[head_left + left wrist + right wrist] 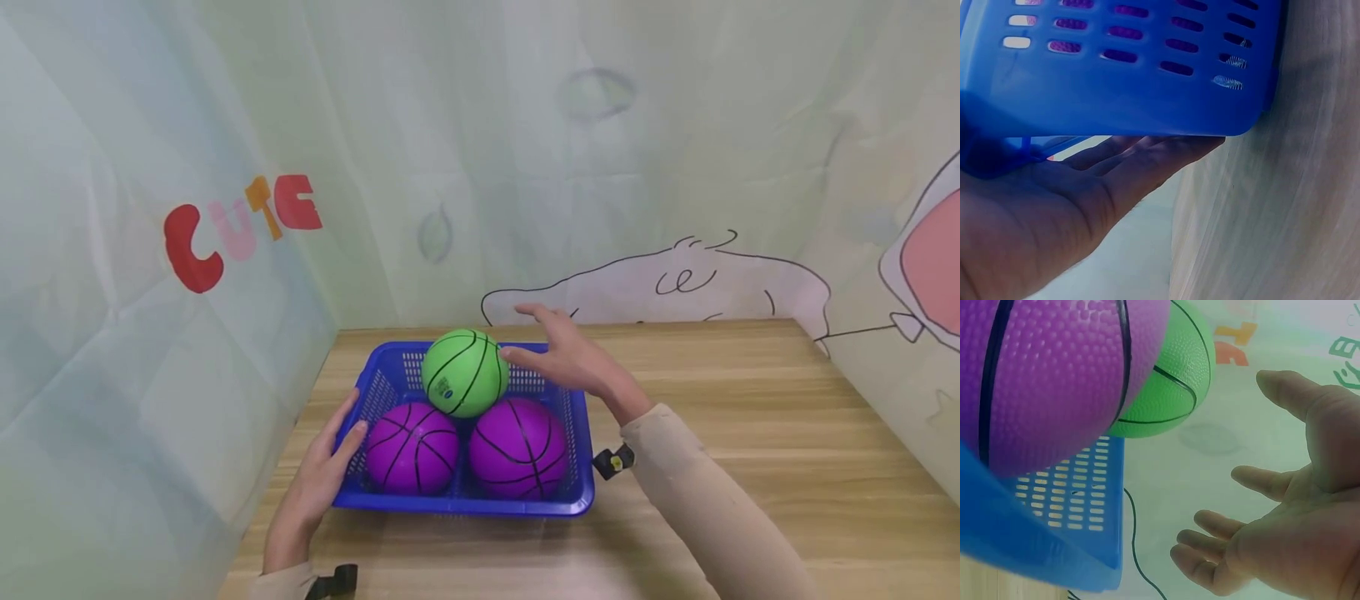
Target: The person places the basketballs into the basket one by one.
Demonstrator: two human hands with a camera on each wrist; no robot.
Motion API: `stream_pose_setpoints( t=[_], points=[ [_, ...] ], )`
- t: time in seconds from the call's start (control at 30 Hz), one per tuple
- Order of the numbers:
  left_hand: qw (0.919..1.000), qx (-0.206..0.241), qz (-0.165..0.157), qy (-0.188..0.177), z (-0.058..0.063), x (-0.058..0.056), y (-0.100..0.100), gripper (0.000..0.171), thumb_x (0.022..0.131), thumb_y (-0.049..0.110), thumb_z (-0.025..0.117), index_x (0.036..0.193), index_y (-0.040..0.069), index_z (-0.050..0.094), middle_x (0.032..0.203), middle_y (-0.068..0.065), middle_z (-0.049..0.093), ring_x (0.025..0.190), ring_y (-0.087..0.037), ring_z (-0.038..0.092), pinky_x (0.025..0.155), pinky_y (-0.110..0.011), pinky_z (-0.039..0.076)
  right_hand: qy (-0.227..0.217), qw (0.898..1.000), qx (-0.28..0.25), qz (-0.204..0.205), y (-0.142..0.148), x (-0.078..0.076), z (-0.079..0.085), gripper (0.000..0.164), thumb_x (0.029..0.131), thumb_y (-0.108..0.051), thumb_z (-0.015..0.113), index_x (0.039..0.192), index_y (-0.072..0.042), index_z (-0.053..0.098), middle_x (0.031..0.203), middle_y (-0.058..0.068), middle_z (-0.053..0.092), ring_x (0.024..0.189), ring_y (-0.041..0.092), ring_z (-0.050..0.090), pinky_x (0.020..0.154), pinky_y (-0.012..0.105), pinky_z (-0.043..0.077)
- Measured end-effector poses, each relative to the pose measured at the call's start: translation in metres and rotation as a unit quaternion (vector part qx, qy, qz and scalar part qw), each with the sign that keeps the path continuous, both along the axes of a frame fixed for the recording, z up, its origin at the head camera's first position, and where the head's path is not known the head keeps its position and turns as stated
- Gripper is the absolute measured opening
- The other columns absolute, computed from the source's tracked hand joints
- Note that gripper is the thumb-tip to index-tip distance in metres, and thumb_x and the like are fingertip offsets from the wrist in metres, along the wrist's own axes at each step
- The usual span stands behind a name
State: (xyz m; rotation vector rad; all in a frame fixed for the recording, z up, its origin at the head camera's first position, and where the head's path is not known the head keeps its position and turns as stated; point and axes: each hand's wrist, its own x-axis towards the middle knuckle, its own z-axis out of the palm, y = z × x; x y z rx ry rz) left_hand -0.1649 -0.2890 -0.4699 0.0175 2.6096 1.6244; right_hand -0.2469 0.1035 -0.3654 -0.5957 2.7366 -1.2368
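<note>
A blue plastic basket [480, 505] with slotted walls stands on the table. Two purple balls [412, 448] with black basketball lines lie side by side in its near half. A green ball [465, 373] of the same pattern sits higher, behind and between them. My left hand [322, 462] holds the basket's left side, thumb over the rim and straight fingers along the outer wall, as the left wrist view shows. Above the basket's far right corner is my right hand [558, 350], fingers spread, thumb close to the green ball. The right wrist view shows nothing in its palm.
The wood-grain table [735, 433] extends right of the basket. Printed cloth walls [465, 167] rise behind and on both sides, with the left one near my left hand. A small black device [613, 461] is worn at my right wrist.
</note>
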Motion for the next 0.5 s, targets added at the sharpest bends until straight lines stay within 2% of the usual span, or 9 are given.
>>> stream_pose_setpoints(
  t=[0.1,0.3,0.5],
  points=[
    [1.0000,-0.001,0.000,0.003,0.000,0.001,-0.001,0.072,0.120,0.048,0.046,0.181,0.027,0.015,0.187,-0.017,0.012,0.170,-0.051,0.010,0.130,-0.081,0.013,0.006,1.000,0.002,-0.009,0.005,0.002,0.000,0.088,0.105,-0.053,0.074,0.175,-0.018,0.034,0.177,0.022,0.032,0.166,0.045,0.028,0.127,0.076,0.032],
    [1.0000,0.002,-0.003,0.009,0.000,0.003,0.000,0.072,0.120,0.047,0.046,0.181,0.026,0.016,0.187,-0.016,0.013,0.170,-0.051,0.010,0.130,-0.080,0.013,0.018,0.999,0.009,-0.044,0.026,0.012,-0.001,0.090,0.104,-0.054,0.075,0.175,-0.020,0.034,0.170,0.028,0.032,0.153,0.049,0.045,0.121,0.076,0.041],
    [0.9999,0.004,-0.004,0.014,0.001,0.003,0.001,0.072,0.119,0.047,0.047,0.181,0.027,0.017,0.187,-0.015,0.013,0.171,-0.050,0.010,0.131,-0.080,0.012,0.046,0.996,0.054,-0.059,0.060,0.031,-0.007,0.104,0.098,-0.060,0.081,0.178,-0.022,0.026,0.174,0.031,0.025,0.155,0.054,0.042,0.118,0.080,0.041]
  ],
)
